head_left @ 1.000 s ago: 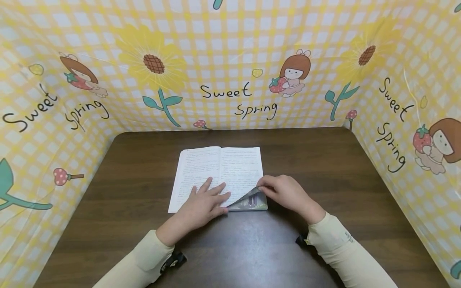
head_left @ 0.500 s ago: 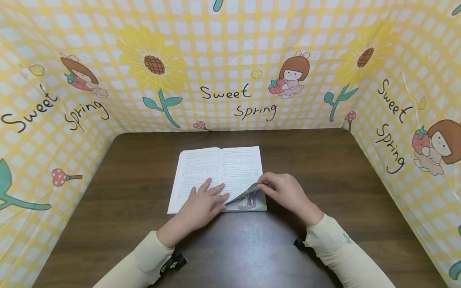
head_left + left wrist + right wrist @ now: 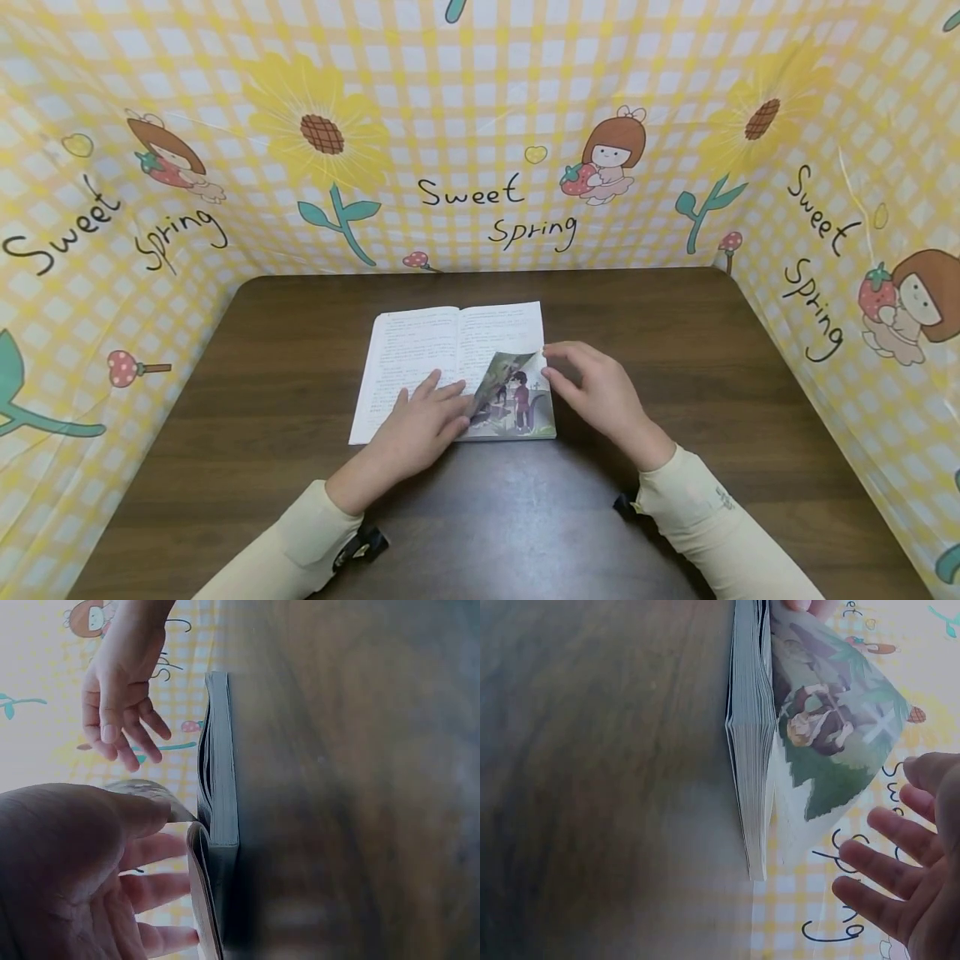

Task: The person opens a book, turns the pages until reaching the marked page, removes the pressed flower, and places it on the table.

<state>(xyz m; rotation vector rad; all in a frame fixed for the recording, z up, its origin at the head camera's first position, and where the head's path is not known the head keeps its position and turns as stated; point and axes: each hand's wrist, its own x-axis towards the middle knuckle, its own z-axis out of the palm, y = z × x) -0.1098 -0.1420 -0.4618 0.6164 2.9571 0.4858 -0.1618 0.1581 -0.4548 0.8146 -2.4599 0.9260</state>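
Black, handwritten-looking letters on the yellow checked cloth (image 3: 480, 100) spell the same two words three times: "Sweet" (image 3: 471, 192) with "Spring" (image 3: 532, 231) below it on the back side, then aslant on the left side, and again aslant on the right. From the right wrist I catch them turned sideways, partly covered by the right hand (image 3: 915, 855). The open book (image 3: 416, 337) carries rows of print too small for me to make out. The small mark (image 3: 724, 497) on the right sleeve (image 3: 693, 492) is also too tiny to read.
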